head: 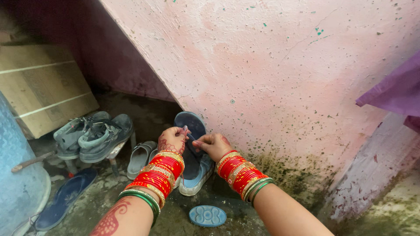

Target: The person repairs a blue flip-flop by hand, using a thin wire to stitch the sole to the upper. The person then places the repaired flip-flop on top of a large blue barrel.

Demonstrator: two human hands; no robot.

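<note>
My left hand (172, 140) and my right hand (213, 145) both grip the strap of a dark blue flip-flop (193, 124) that leans upright against the pink wall (280, 74). Fingertips of both hands meet at the strap near the sandal's upper middle. Under it lies another flip-flop with a pale blue sole (197, 178), its toe pointing toward me. Both wrists carry stacks of red, gold and green bangles, and henna marks my left forearm.
A pair of grey sneakers (94, 134) rests on a low stool at left. A grey sandal (140, 158), a dark blue slipper (65, 196) and a small blue oval scrubber (207, 216) lie on the wet floor. Blue drum (17, 183) far left, cardboard box (41, 87) behind.
</note>
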